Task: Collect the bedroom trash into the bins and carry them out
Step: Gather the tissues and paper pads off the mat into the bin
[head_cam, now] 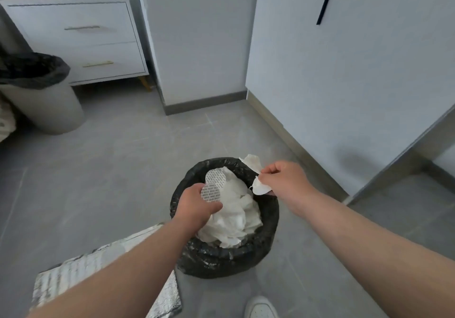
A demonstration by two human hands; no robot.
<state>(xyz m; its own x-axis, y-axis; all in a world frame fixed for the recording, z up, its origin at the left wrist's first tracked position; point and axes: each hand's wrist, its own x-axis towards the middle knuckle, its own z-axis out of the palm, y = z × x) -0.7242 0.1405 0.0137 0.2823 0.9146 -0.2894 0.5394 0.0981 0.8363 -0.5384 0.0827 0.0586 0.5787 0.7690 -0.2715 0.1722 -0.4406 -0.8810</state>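
2 bins are seen on the grey tiled floor. The nearer bin, lined with a black plastic bag, stands directly below both hands and is filled almost to the rim with crumpled white tissue. The left hand is reached over the bin's left edge with its fingers curled, and a round printed foil seal is pinched between thumb and fingers. A 2nd seal overlaps it just above; whether that one is also held cannot be told. The right hand is held over the bin's far right rim, its thumb and fingers closed on a small white scrap. Another wad of tissue is draped over the rim just beside that hand. The farther bin, pale with a black liner folded over its top, is set well apart at the left, near a white 2-drawer nightstand. A silver quilted foil bag lies on the floor under the left forearm, and the toe of a white shoe is seen at the bottom edge.
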